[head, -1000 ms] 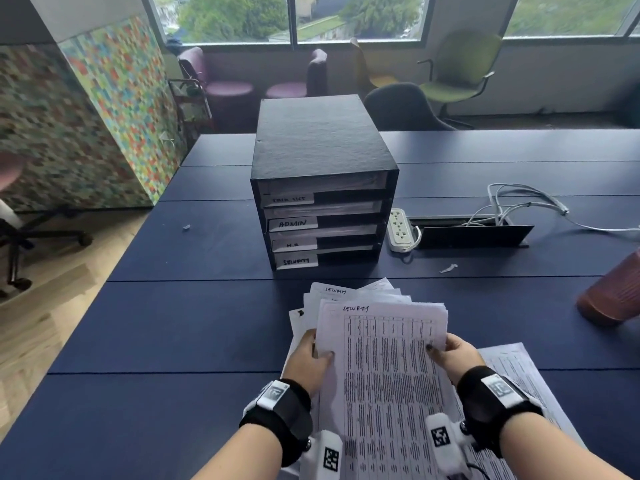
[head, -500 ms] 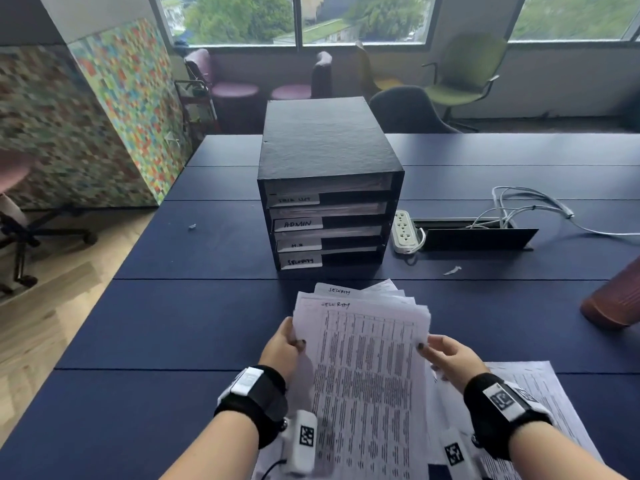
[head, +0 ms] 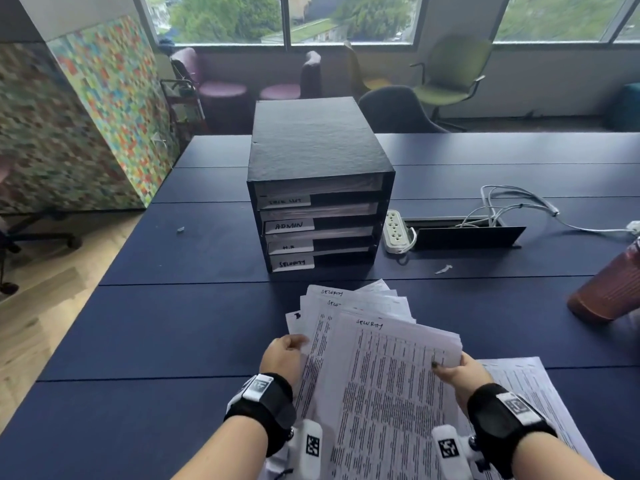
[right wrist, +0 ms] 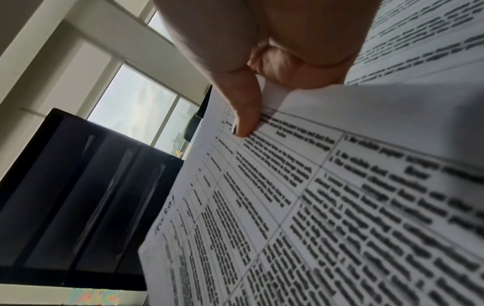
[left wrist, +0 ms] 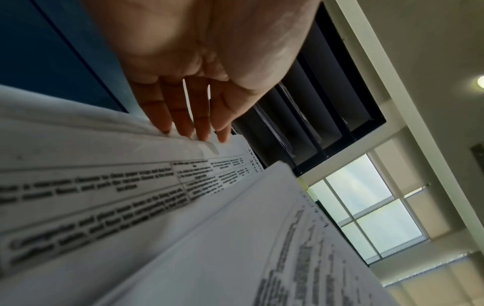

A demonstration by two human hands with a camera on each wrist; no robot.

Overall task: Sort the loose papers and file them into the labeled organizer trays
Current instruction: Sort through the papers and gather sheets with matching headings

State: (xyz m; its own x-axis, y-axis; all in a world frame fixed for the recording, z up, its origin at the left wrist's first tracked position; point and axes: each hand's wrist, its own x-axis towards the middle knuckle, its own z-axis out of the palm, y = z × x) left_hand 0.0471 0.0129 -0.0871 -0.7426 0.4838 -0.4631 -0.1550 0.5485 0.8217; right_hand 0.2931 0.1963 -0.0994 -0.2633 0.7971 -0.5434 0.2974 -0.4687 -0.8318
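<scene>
A black organizer (head: 318, 150) stands mid-table with four labelled trays; the bottom label (head: 292, 263) reads SECURITY. In front of it, my right hand (head: 446, 367) pinches a thick stack of printed sheets (head: 391, 375) marked SECURITY, thumb (right wrist: 246, 116) on top and fingers curled beneath. Under that stack, more sheets (head: 346, 299) marked SECURITY lie fanned out to the left. My left hand (head: 291, 344) is at their left edge. In the left wrist view its straight fingers (left wrist: 196, 124) touch the paper edge.
Another pile of printed papers (head: 526, 382) lies on the dark blue table (head: 173, 323) under my right wrist. A power strip (head: 394, 233), an open cable hatch (head: 464, 233) and white cables (head: 512, 202) sit right of the organizer. A reddish tumbler (head: 609, 292) stands far right.
The top stack has slid to the right and nearer to me, now in my right hand's pinch. My left hand has let go of it and stays at the fanned sheets.
</scene>
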